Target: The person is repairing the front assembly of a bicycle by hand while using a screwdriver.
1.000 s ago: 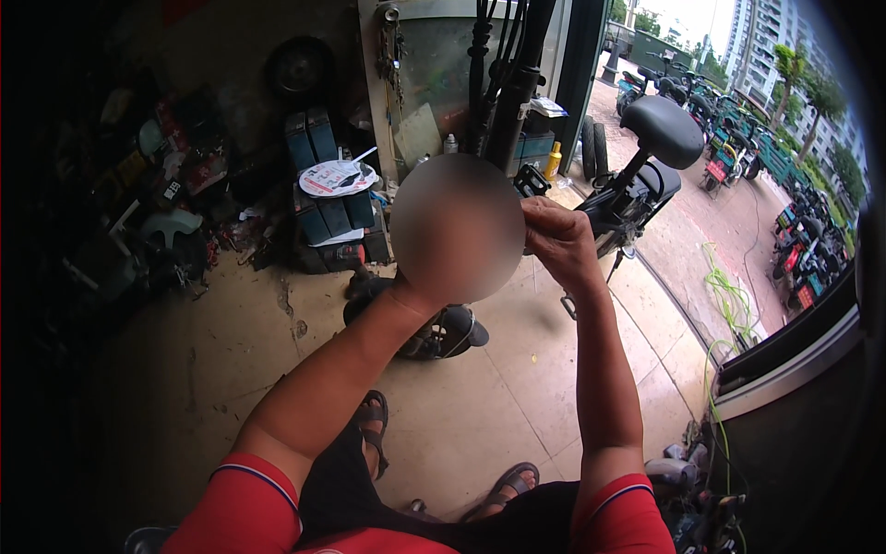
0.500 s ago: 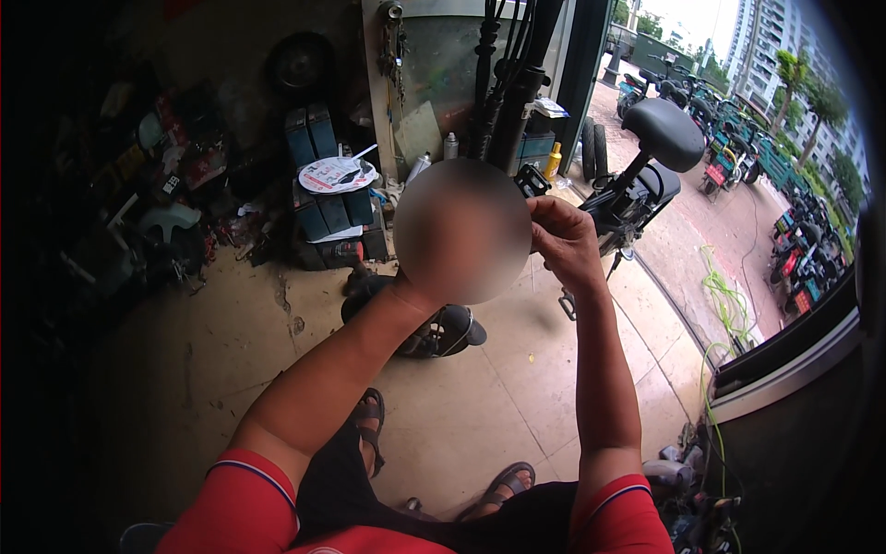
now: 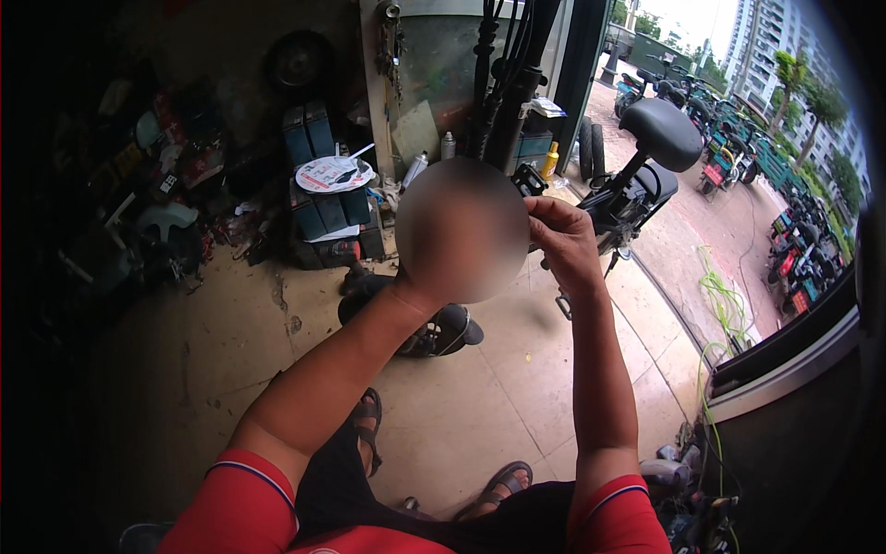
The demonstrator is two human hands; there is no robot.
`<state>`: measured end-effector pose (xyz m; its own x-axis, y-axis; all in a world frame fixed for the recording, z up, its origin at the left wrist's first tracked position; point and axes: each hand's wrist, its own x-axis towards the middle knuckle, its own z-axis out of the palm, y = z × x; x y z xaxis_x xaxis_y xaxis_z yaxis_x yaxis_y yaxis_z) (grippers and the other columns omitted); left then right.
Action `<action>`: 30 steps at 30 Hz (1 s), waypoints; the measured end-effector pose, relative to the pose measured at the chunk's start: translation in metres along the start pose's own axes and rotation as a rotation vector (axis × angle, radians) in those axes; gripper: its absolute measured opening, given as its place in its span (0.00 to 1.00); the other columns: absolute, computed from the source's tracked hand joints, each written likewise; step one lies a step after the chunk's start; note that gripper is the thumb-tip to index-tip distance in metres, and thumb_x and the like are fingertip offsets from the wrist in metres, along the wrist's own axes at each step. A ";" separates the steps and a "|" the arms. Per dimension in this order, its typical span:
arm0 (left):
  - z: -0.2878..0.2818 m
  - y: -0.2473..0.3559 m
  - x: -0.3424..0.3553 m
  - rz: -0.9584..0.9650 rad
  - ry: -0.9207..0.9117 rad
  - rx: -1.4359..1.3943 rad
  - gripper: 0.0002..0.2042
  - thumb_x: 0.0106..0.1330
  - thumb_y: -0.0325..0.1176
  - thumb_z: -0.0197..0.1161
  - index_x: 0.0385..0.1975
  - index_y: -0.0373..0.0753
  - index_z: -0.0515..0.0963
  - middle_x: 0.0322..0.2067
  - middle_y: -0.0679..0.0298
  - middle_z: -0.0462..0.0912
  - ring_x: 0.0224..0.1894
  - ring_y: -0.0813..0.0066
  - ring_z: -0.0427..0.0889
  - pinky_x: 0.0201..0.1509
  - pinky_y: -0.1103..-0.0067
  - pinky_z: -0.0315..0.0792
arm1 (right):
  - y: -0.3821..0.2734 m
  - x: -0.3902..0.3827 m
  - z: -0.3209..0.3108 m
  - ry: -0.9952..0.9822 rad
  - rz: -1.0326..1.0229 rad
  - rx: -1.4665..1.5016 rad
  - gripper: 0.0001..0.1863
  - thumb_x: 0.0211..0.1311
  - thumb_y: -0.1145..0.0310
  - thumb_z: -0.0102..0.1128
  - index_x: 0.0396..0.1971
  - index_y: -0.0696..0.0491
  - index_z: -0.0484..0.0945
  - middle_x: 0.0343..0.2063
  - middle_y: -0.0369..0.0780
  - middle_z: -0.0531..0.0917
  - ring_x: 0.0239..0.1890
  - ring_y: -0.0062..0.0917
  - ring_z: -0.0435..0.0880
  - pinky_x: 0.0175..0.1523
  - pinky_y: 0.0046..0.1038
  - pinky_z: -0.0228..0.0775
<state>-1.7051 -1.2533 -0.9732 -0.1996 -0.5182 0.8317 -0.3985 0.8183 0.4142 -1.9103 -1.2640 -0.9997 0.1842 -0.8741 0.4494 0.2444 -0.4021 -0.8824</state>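
Note:
My left hand (image 3: 445, 251) is raised in front of me, mostly covered by a round blur that hides its fingers. Close beside it, my right hand (image 3: 566, 238) has its thumb and forefinger drawn together at the blur's right edge. Whatever the fingertips hold is hidden or too small to name. Behind both hands stands a black electric bike, with its saddle (image 3: 663, 135) to the right and its upright stem and cables (image 3: 517, 83) above the blur. Below my hands, a black wheel part (image 3: 443, 332) shows near my left forearm.
Boxy batteries (image 3: 318, 214) are stacked at left, with a round white card (image 3: 334, 174) on top. A yellow bottle (image 3: 551, 161) stands by the doorway. Dark clutter fills the far left. A green hose (image 3: 724, 300) trails over the sill; parked bikes (image 3: 729, 157) line the pavement outside.

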 end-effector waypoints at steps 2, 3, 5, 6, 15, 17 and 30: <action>0.000 0.001 0.000 -0.001 0.004 -0.007 0.04 0.63 0.29 0.70 0.35 0.38 0.86 0.32 0.59 0.87 0.34 0.61 0.87 0.36 0.72 0.77 | 0.001 0.000 0.000 0.004 0.014 0.006 0.13 0.69 0.74 0.67 0.50 0.61 0.84 0.41 0.41 0.89 0.42 0.22 0.89 0.50 0.25 0.83; 0.000 0.001 0.000 -0.002 0.006 -0.012 0.04 0.63 0.28 0.70 0.35 0.38 0.86 0.32 0.60 0.87 0.34 0.61 0.87 0.36 0.72 0.77 | 0.001 0.000 0.000 0.006 0.028 0.013 0.13 0.69 0.74 0.68 0.50 0.61 0.84 0.41 0.40 0.89 0.42 0.22 0.89 0.50 0.25 0.82; -0.002 0.001 0.001 0.017 0.000 -0.016 0.04 0.62 0.28 0.70 0.35 0.38 0.86 0.32 0.60 0.87 0.34 0.61 0.87 0.36 0.72 0.77 | 0.004 0.000 -0.001 0.010 0.038 0.026 0.13 0.69 0.74 0.68 0.50 0.61 0.84 0.41 0.41 0.89 0.43 0.23 0.89 0.51 0.25 0.82; -0.003 0.001 0.002 0.026 -0.004 -0.014 0.04 0.62 0.28 0.70 0.35 0.38 0.86 0.32 0.60 0.87 0.34 0.61 0.87 0.36 0.72 0.77 | 0.005 0.000 -0.002 0.013 0.049 0.040 0.13 0.69 0.74 0.68 0.50 0.61 0.84 0.41 0.41 0.89 0.43 0.23 0.88 0.51 0.25 0.82; 0.000 -0.002 0.001 0.075 0.019 0.022 0.04 0.62 0.27 0.70 0.34 0.37 0.85 0.32 0.59 0.87 0.34 0.60 0.87 0.36 0.72 0.78 | 0.010 -0.002 0.004 0.010 0.139 0.276 0.13 0.69 0.73 0.68 0.50 0.60 0.83 0.41 0.41 0.89 0.42 0.24 0.89 0.51 0.25 0.82; 0.001 0.001 0.003 0.044 0.018 -0.022 0.04 0.62 0.26 0.70 0.34 0.37 0.85 0.32 0.59 0.87 0.34 0.60 0.87 0.36 0.72 0.78 | 0.009 -0.004 0.005 0.008 0.151 0.299 0.13 0.69 0.72 0.68 0.50 0.60 0.83 0.41 0.41 0.89 0.42 0.24 0.89 0.50 0.25 0.82; -0.004 0.006 0.005 0.048 -0.021 -0.076 0.04 0.62 0.25 0.69 0.35 0.34 0.84 0.32 0.56 0.86 0.34 0.58 0.87 0.37 0.71 0.78 | -0.009 -0.003 0.020 0.125 0.039 -0.123 0.10 0.68 0.75 0.68 0.46 0.62 0.85 0.37 0.38 0.89 0.39 0.17 0.87 0.47 0.21 0.82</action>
<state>-1.7046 -1.2496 -0.9650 -0.2356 -0.4819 0.8439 -0.3186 0.8587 0.4014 -1.8943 -1.2527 -0.9903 0.0694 -0.9138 0.4001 0.1192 -0.3906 -0.9128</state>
